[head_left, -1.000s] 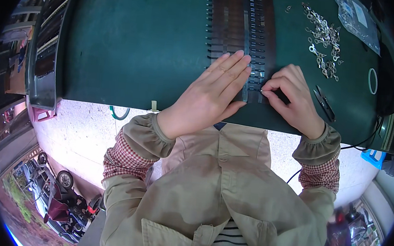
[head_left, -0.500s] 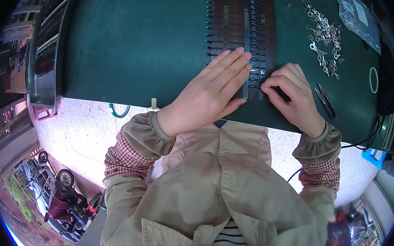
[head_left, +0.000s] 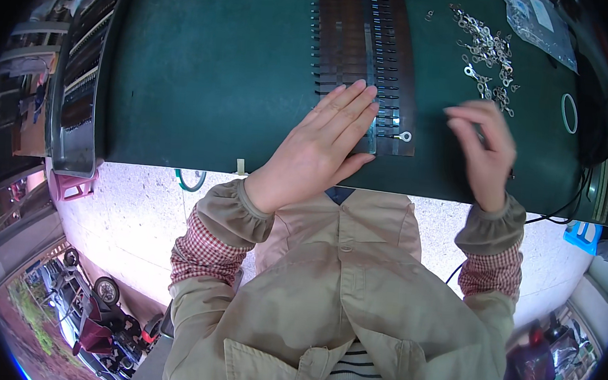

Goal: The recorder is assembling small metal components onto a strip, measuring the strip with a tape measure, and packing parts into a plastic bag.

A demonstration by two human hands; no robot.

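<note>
My left hand (head_left: 322,138) lies flat, fingers stretched out, over the near end of a brown strip (head_left: 405,98) lined with short black wire pieces. Just right of its fingertips, a silver ring terminal (head_left: 405,136) sits at the end of the nearest wire. Raised off the strip, my right hand (head_left: 487,144) is over the green tabletop, slightly blurred. Its thumb and index finger stand apart, and no object shows between them. A pile of loose ring terminals (head_left: 488,47) is beyond my right hand.
A clear plastic bag (head_left: 542,26) lies at the far right, with a pale green ring (head_left: 569,113) nearer. My right hand mostly covers the snips. A metal tray (head_left: 75,154) of similar strips stands at the left. Black cables (head_left: 578,197) hang over the right edge.
My right hand has let go of the ring terminal at the wire end and moved right and up, uncovering it. My left hand stays flat on the strip. The whole view has shifted slightly.
</note>
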